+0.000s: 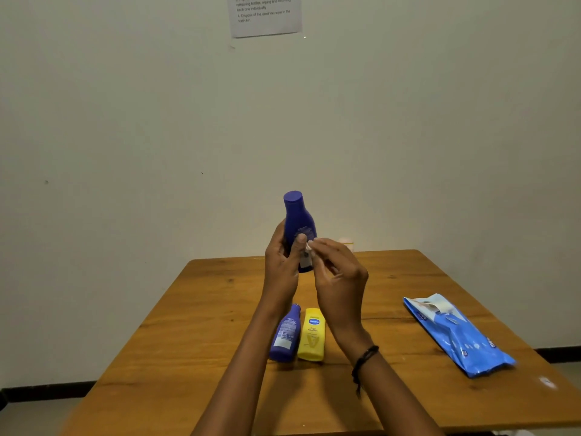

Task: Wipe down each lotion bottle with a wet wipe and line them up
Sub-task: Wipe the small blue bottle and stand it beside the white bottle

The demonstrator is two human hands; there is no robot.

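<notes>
My left hand [280, 265] holds a dark blue lotion bottle [298, 220] upright above the table, cap up. My right hand [338, 278] is right beside it, fingertips pinching a small bit of white wipe [309, 247] against the bottle's label side. On the wooden table [195, 335] below, a second blue bottle [285, 335] and a yellow bottle [312, 336] lie side by side, caps pointing away from me.
A blue wet-wipe pack [456, 335] lies with its flap lifted on the table's right side. A pale cup-like object [345, 243] stands at the far edge, partly hidden by my right hand. A printed sheet [265, 14] hangs on the wall behind.
</notes>
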